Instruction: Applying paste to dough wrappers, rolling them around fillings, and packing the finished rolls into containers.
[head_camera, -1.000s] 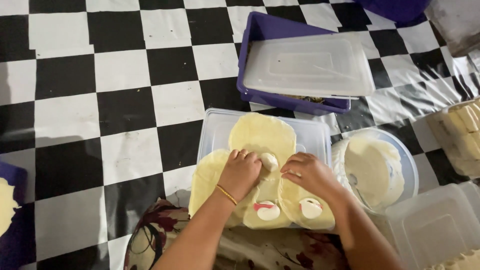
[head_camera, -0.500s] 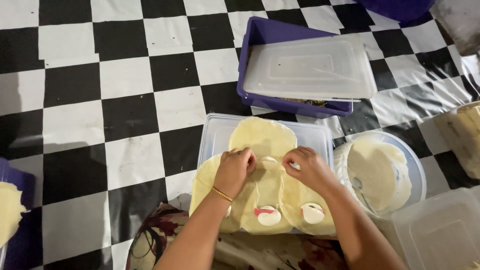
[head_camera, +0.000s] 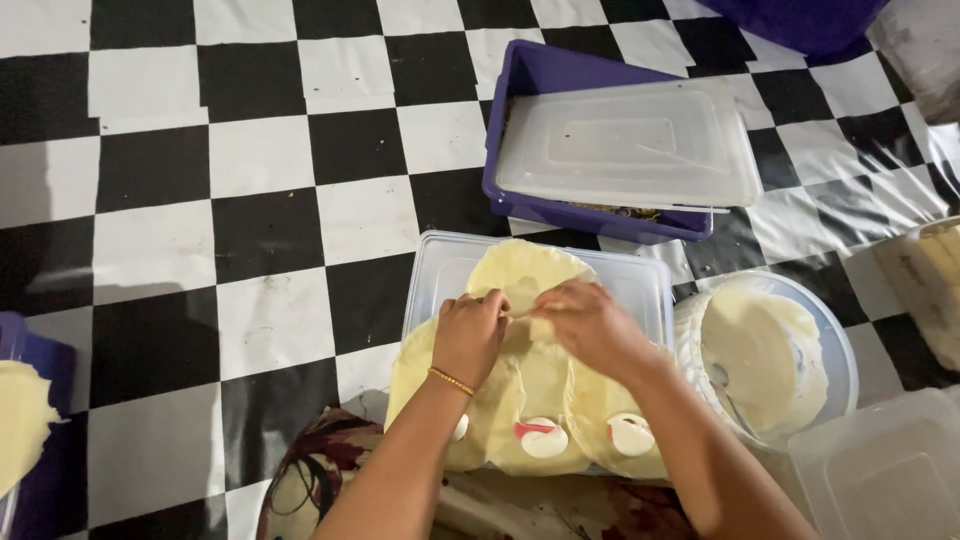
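Far left: a purple tray at the frame edge, with a pale yellow wrapper lying in it. Black and white checked floor all around.

At centre: a clear lid lying flat on the floor, covered by several round, pale yellow dough sheets, overlapping. On the nearer sheets, two dabs of white filling, one with a red streak, and a third dab half hidden by the left wrist.

Left hand, gold bangle at the wrist, over the middle sheets, fingers curled and pinched on a fold of dough. Right hand just beside it, fingertips nearly meeting the left's, likewise pinched narrow on the same small fold of dough. That fold at the middle of the lid, between both hands.

Behind: a purple tub with a clear lid resting loosely across its top.

Right: a round bowl of pale batter, a spoon lying in it, just beside the dough. Bottom right corner: a clear box. Right edge: another container, partly cut off, contents unclear.
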